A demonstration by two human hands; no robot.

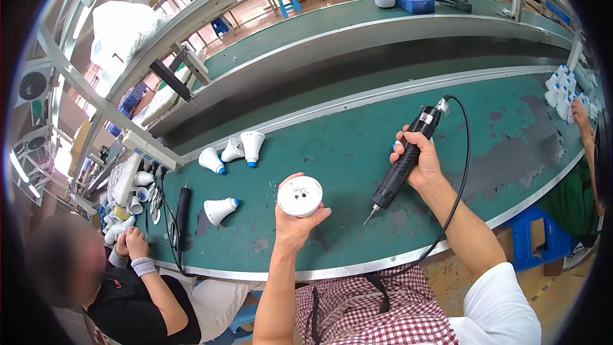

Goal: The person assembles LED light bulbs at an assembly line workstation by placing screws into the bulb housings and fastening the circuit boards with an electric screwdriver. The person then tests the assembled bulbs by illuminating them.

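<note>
Left hand grips the bulb, round end up, left of the driver. Right hand is wrapped around the driver, its bit apart from the bulb. A tilted bit could slip and scratch; the cord, right of the driver, could snag.

Worktop: long green bench with worn grey patches and a pale metal edge
Left half: three white cone-shaped bulb housings grouped, a single blue-tipped white housing apart, black cylindrical electric screwdriver
Right end: clustered white blue-tipped housings
</note>
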